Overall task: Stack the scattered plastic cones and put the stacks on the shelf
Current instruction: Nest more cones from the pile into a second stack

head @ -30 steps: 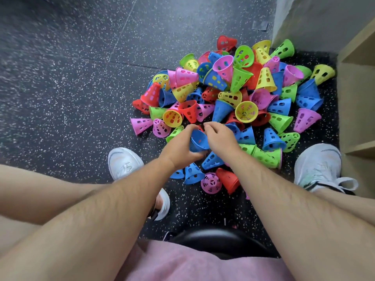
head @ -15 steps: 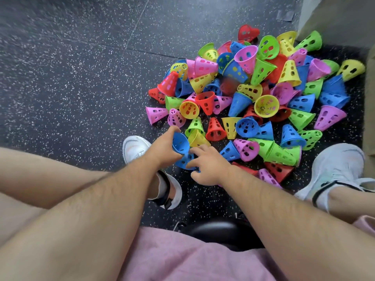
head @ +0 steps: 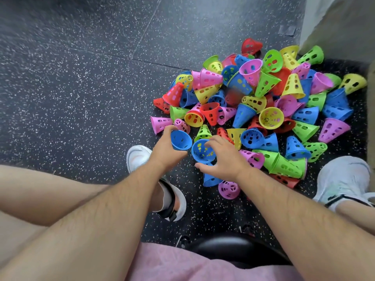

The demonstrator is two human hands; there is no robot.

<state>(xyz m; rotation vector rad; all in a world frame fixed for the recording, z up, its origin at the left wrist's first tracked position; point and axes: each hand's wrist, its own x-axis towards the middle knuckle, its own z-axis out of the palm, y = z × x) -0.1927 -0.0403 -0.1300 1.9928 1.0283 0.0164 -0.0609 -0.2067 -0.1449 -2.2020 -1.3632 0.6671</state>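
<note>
My forearms are bare and sleeveless. I wear pink shorts (head: 182, 264) and white trainers: the left shoe (head: 138, 157) has a black heel strap, the right shoe (head: 345, 175) a black-edged tongue.

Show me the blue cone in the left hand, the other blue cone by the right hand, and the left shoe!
left blue cone (head: 181, 139), head view, inside its open mouth
right blue cone (head: 200, 152), head view, inner wall
left shoe (head: 138, 157), head view, white toe

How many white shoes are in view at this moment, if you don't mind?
2: the left shoe lies beside the left hand; the right shoe sits at the pile's right edge.
</note>
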